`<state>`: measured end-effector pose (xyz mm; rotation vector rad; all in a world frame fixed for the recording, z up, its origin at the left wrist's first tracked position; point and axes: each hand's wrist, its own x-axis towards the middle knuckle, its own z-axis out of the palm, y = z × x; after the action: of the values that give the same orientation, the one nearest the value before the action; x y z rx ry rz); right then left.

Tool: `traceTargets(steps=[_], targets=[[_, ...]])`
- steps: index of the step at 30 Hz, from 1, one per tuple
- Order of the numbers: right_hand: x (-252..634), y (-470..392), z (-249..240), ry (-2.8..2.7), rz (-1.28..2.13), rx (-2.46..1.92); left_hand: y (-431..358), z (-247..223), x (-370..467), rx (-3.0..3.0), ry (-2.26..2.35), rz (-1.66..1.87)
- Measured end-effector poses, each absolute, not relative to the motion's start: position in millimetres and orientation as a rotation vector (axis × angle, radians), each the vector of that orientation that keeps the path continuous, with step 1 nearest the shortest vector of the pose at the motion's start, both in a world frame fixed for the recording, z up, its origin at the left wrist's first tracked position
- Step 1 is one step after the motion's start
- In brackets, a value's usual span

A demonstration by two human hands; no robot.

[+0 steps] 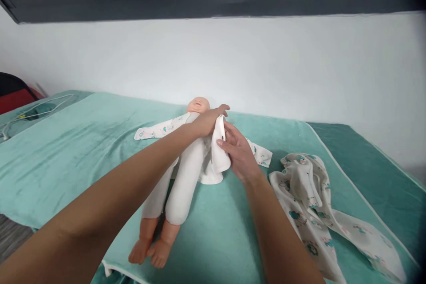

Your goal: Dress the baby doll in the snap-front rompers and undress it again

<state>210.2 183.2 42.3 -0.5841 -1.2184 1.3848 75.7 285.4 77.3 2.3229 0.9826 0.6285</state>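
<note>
A baby doll (186, 182) with a white cloth body lies on its back, its head toward the wall and its bare feet toward me. A white shirt with a small print (164, 128) lies under and around it, with both sleeves spread out. My right hand (238, 148) pinches the open front edge of the shirt beside the doll's chest, thumb on the cloth. My left hand (213, 120) reaches across the doll's upper body at the top of that same flap. Its fingertips are partly hidden behind the cloth, so its hold on it cannot be made out.
Printed baby clothing (309, 204) lies crumpled on the green cover (222, 230) at the right. A white cable (36, 108) is at the far left, near a red and black object (13, 93). The white wall (213, 62) rises behind.
</note>
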Motion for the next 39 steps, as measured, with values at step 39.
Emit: traceTargets(steps=[39], targets=[[182.1,132.1,15.6,-2.132,0.39,-0.982,173.6,38.7,-18.5,1.583,1.43,1.245]])
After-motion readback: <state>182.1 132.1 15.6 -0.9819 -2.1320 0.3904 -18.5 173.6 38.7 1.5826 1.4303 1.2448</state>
